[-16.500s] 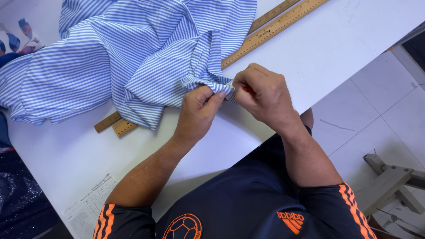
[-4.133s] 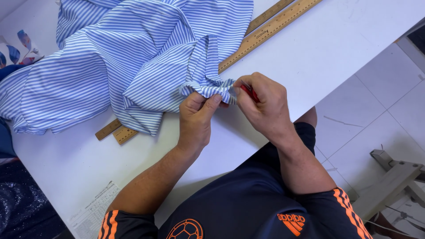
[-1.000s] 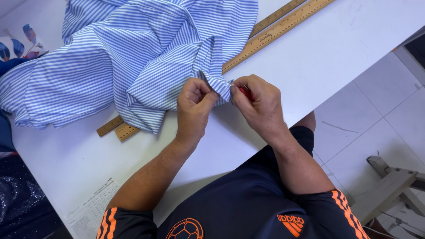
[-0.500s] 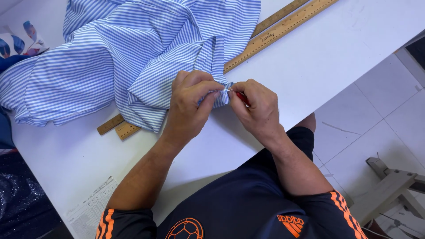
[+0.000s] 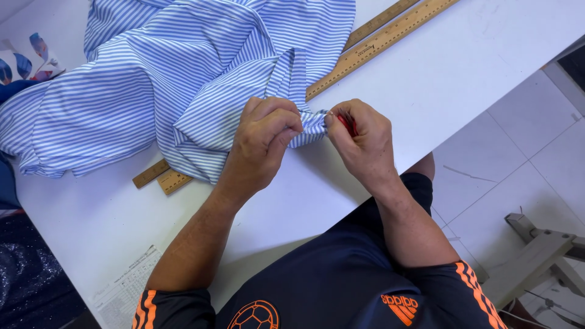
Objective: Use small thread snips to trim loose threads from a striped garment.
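Left hand (image 5: 263,137) pinches a bunched edge of the striped shirt (image 5: 183,79) on the white bench (image 5: 487,73); right hand (image 5: 359,143) grips a small red tool (image 5: 348,123) against it. A slip could likely nick the cloth or a fingertip.

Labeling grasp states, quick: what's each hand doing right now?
Left hand: closed, pinching the striped fabric.
Right hand: closed on a small red tool, at the fabric's edge.
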